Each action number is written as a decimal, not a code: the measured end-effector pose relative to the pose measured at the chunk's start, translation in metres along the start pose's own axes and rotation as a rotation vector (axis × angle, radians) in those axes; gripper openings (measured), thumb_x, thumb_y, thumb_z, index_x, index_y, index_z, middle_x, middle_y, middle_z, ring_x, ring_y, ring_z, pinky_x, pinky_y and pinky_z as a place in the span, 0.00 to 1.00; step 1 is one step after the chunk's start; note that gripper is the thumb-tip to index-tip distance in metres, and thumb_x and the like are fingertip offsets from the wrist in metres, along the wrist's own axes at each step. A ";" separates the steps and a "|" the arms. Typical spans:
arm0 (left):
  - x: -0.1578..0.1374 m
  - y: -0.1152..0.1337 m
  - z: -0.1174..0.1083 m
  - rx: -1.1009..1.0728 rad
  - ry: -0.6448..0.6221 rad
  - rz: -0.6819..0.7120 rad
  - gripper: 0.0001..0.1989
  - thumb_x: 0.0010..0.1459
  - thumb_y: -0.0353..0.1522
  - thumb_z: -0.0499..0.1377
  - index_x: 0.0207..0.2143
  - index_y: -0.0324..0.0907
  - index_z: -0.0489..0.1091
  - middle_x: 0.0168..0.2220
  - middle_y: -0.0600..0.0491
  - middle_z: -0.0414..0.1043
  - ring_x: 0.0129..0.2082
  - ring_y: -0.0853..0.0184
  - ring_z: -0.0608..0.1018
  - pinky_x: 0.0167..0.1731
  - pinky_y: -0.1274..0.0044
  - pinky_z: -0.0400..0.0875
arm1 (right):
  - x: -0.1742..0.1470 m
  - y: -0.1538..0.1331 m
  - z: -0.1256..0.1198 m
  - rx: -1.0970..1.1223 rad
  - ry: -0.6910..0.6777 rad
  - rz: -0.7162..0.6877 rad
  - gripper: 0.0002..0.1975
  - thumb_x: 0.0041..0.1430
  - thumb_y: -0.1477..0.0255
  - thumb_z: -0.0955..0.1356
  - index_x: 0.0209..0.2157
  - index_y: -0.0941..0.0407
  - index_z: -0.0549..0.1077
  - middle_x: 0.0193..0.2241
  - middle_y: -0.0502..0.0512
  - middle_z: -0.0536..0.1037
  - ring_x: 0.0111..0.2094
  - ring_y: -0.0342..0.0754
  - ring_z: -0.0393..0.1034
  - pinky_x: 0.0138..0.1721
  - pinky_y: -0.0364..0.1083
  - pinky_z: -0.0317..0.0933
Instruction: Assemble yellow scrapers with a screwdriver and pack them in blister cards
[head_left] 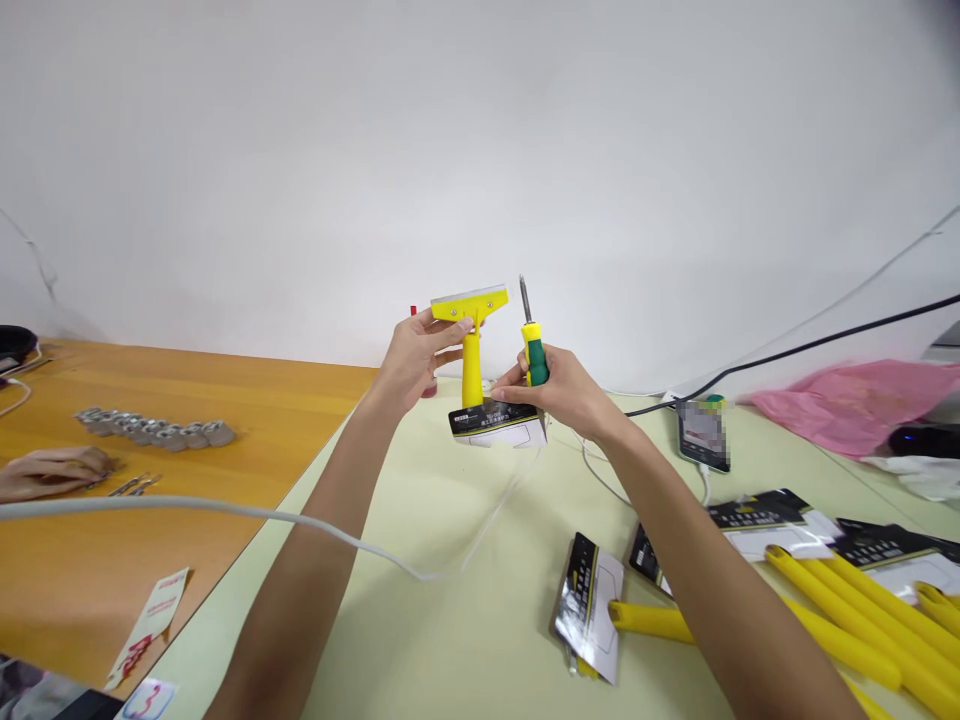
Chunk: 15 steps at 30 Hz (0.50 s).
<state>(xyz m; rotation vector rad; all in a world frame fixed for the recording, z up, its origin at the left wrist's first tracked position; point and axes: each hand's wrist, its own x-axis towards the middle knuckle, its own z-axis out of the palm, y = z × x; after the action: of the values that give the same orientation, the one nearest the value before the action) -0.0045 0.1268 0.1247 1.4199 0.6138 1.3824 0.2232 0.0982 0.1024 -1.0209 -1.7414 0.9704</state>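
My left hand [411, 362] grips a yellow scraper [472, 360] near its head, thumb across the front. The scraper stands upright, its metal blade edge and two screws at the top. My right hand [571, 388] is closed round a screwdriver [534, 350] with a green and yellow handle, its tip pointing up. The fingers of that hand also touch a black and white package card [496, 424] at the lower end of the scraper's handle. Whether the card is fixed to the handle, I cannot tell.
Several yellow scraper handles [840, 620] with package cards [589, 605] lie at right. A phone [703, 435], pink plastic [862, 405] and a black cable [795, 350] are behind. A white cable [300, 518] crosses the front. At left are another person's hand [56, 472] and metal pieces [154, 430].
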 end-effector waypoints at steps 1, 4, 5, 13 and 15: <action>0.000 0.001 -0.001 0.027 0.001 -0.012 0.19 0.53 0.39 0.78 0.43 0.42 0.80 0.52 0.42 0.84 0.52 0.55 0.84 0.48 0.68 0.79 | -0.001 -0.002 0.001 0.019 0.006 0.000 0.29 0.49 0.60 0.84 0.34 0.50 0.62 0.38 0.56 0.89 0.39 0.55 0.81 0.42 0.53 0.69; -0.002 0.002 -0.001 0.060 0.031 -0.040 0.23 0.48 0.35 0.80 0.45 0.43 0.79 0.46 0.45 0.84 0.46 0.56 0.85 0.40 0.69 0.81 | -0.003 -0.007 0.006 0.096 0.018 0.007 0.30 0.47 0.61 0.84 0.33 0.50 0.61 0.37 0.55 0.88 0.37 0.55 0.82 0.40 0.53 0.71; -0.003 0.002 0.001 0.063 0.046 -0.044 0.24 0.47 0.34 0.80 0.46 0.44 0.79 0.44 0.46 0.84 0.44 0.57 0.85 0.38 0.69 0.82 | -0.004 -0.009 0.008 0.122 0.024 0.011 0.30 0.47 0.61 0.84 0.33 0.50 0.60 0.36 0.55 0.88 0.36 0.54 0.82 0.40 0.53 0.72; 0.000 -0.006 0.002 -0.009 0.141 -0.048 0.23 0.46 0.32 0.80 0.42 0.41 0.76 0.43 0.47 0.81 0.45 0.58 0.84 0.40 0.65 0.86 | 0.004 0.008 0.030 0.306 0.128 0.076 0.30 0.42 0.63 0.85 0.36 0.50 0.64 0.39 0.53 0.86 0.34 0.50 0.80 0.40 0.54 0.81; 0.002 -0.010 0.001 -0.023 0.151 -0.066 0.23 0.46 0.32 0.80 0.42 0.41 0.75 0.42 0.47 0.80 0.45 0.58 0.85 0.42 0.63 0.86 | 0.008 0.018 0.037 0.324 0.173 0.082 0.30 0.42 0.62 0.85 0.35 0.50 0.63 0.39 0.52 0.85 0.35 0.50 0.80 0.36 0.53 0.82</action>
<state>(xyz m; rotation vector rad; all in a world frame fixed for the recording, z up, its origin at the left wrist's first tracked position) -0.0006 0.1318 0.1162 1.2743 0.7336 1.4482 0.1903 0.1046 0.0766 -0.9393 -1.3570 1.1378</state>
